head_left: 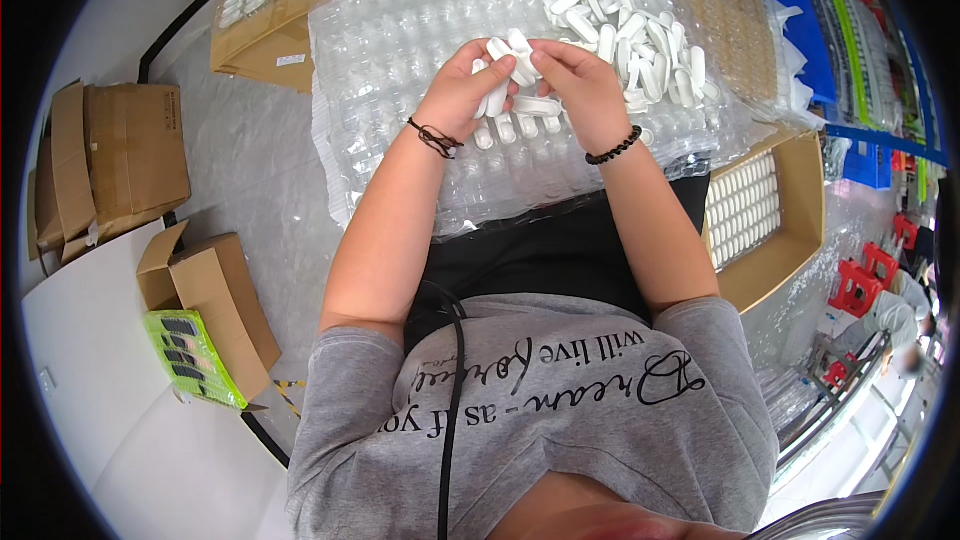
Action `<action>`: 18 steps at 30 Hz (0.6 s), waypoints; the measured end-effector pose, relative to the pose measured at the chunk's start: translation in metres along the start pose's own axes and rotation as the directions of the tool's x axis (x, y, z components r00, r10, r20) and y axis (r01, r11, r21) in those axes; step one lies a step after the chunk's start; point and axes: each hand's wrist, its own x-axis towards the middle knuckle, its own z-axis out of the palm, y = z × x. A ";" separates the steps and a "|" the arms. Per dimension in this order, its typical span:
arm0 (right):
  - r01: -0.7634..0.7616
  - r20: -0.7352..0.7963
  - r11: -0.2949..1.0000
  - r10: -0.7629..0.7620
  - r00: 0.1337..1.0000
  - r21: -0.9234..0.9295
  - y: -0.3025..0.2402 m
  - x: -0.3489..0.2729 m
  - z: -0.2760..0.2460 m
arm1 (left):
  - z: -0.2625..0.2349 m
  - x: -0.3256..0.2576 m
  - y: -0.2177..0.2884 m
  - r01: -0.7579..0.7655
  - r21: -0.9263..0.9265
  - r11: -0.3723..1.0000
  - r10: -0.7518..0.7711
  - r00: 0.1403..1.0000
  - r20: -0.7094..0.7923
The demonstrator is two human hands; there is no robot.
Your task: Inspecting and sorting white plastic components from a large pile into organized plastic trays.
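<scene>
Beneath my grip spreads the broadest thing here, clear plastic trays (370,90) moulded in rows of pockets. Off to the right of my hands and closer to my body stands a cardboard carton (805,215), with rows of white pieces showing inside. Just right of my grip, on the trays, lies a loose heap (650,55) of slim, rounded white pieces. My left hand (460,92) is curled around a few held pieces (497,98) (how many, I can't tell, as my fingers cover part of them). Close beside it, my right hand (578,80) has thumb and fingertips drawn together on the end of one upright piece (519,43). Right under my grip, on the side toward me, a short row (506,128) of the same pieces lies on the trays.
</scene>
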 end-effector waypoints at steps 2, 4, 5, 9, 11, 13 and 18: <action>-0.026 0.031 0.996 0.024 0.999 0.089 0.000 0.000 0.000 | -0.002 0.001 -0.001 0.006 -0.018 1.000 -0.006 1.000 0.019; 0.059 0.040 0.998 -0.058 0.998 -0.028 -0.003 -0.003 0.002 | -0.004 0.001 -0.001 0.012 -0.036 0.999 -0.011 0.999 0.035; 0.059 0.041 0.998 -0.057 0.998 -0.028 -0.004 -0.004 0.002 | -0.003 0.000 0.000 0.019 -0.046 0.999 -0.018 0.999 0.041; 0.315 0.146 0.846 -0.278 0.949 -0.430 -0.001 -0.004 0.001 | -0.001 -0.001 0.001 0.059 -0.029 0.998 -0.059 0.998 0.020; 0.325 0.148 0.870 -0.290 0.946 -0.371 0.001 -0.004 0.003 | 0.000 -0.004 0.003 0.065 -0.019 0.998 -0.065 0.997 0.031; 0.132 0.011 0.965 -0.132 0.991 -0.226 0.001 -0.006 0.005 | 0.001 -0.005 0.005 0.072 -0.010 0.997 -0.071 0.997 0.042; 0.243 -0.126 0.969 -0.246 0.961 -0.033 0.016 0.003 -0.004 | 0.001 -0.003 0.008 0.057 -0.065 0.996 -0.047 0.989 0.137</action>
